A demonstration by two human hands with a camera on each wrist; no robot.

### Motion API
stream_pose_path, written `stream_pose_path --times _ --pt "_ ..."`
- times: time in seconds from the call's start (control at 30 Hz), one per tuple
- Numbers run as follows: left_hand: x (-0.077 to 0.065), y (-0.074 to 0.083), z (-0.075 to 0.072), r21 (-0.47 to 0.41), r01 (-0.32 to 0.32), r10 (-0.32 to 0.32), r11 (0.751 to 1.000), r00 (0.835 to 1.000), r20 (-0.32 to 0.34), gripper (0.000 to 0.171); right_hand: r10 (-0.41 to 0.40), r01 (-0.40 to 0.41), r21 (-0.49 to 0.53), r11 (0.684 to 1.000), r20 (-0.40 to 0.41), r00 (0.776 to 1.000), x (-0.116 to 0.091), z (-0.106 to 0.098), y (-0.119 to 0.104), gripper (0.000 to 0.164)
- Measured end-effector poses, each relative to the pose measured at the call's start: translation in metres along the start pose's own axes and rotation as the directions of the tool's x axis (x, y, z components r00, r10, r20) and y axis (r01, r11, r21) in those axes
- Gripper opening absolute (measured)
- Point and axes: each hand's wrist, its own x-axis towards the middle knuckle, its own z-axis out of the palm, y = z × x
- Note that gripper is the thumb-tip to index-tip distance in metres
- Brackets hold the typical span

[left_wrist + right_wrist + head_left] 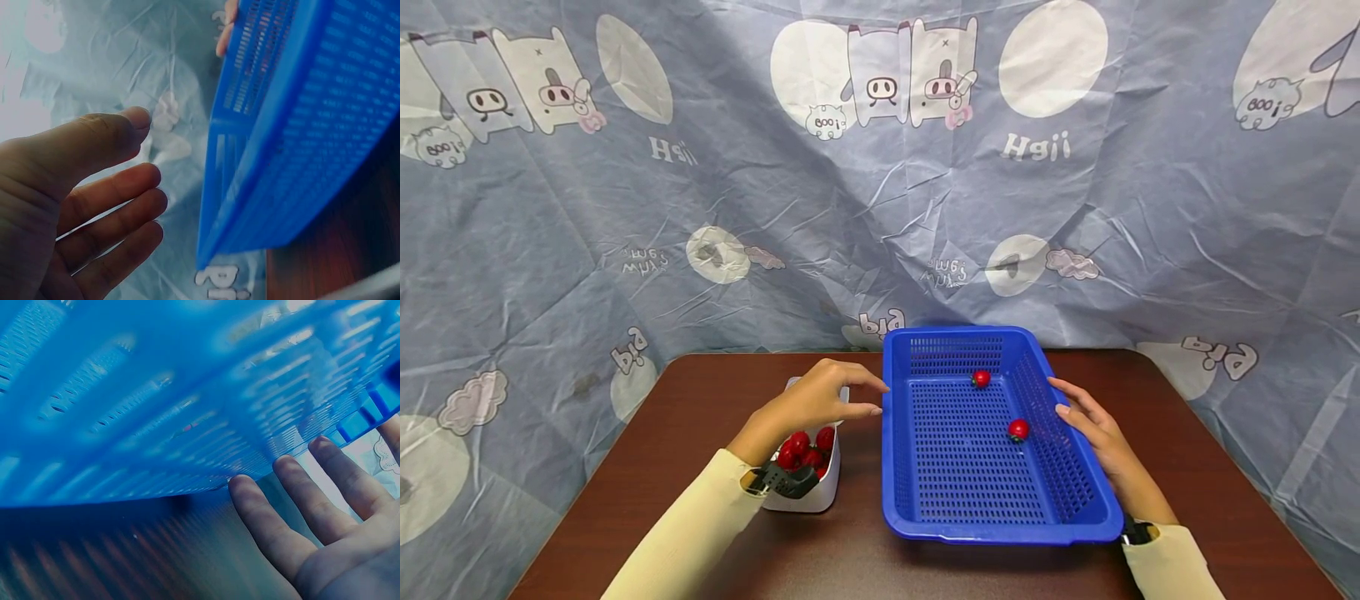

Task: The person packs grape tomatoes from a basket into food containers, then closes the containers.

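A blue perforated plastic basket (966, 531) sits on the table. Inside it lie two small red fruits with green tops, one (981, 379) toward the back and another (1018, 430) near the right wall. My left hand (820, 396) hovers beside the left rim with loosely bent fingers, holding nothing; the left wrist view shows a gap between its fingertips and the basket. On the opposite side, my right hand (1097, 433) is at the right rim, its fingers extended along the outer wall. Fingertips (240, 487) in the right wrist view lie close to the wall; contact is unclear.
Under my left forearm stands a white container (808, 500) with several red fruits (800, 444), partly hidden by the wrist. The dark brown table (655, 467) ends at a patterned grey-blue cloth (820, 217) hanging behind and at the sides.
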Motion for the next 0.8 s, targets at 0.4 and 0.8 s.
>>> stream_pose_path --times 0.4,0.8 --pt "0.055 0.012 0.01 0.065 -0.054 0.05 0.996 0.997 0.058 0.028 0.027 -0.027 0.018 0.999 -0.004 1.0 -0.001 0.001 -0.004 0.049" --pt "0.104 0.022 0.016 -0.028 -0.045 0.048 0.999 0.994 0.102 0.03 0.042 -0.042 0.014 0.999 -0.023 0.999 -0.001 0.0 -0.001 0.049"
